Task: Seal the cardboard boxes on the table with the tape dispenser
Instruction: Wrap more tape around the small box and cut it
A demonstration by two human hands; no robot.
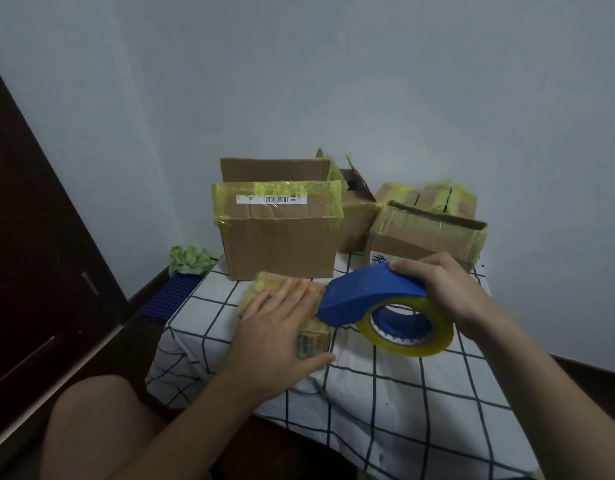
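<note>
dispenser gripped beside small box

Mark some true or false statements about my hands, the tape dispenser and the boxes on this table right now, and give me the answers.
1. The right hand grips the blue plastic tape dispenser. True.
2. The left hand is lifting the small tape-wrapped cardboard box off the table. False: it lies flat on the box with straight fingers, and the box sits on the white grid-lined tablecloth.
3. The dispenser carries a roll of yellowish clear tape. True.
4. The large brown cardboard box with the barcode label is closed flat on top. False: its rear flap stands upright and the top is open.
</note>
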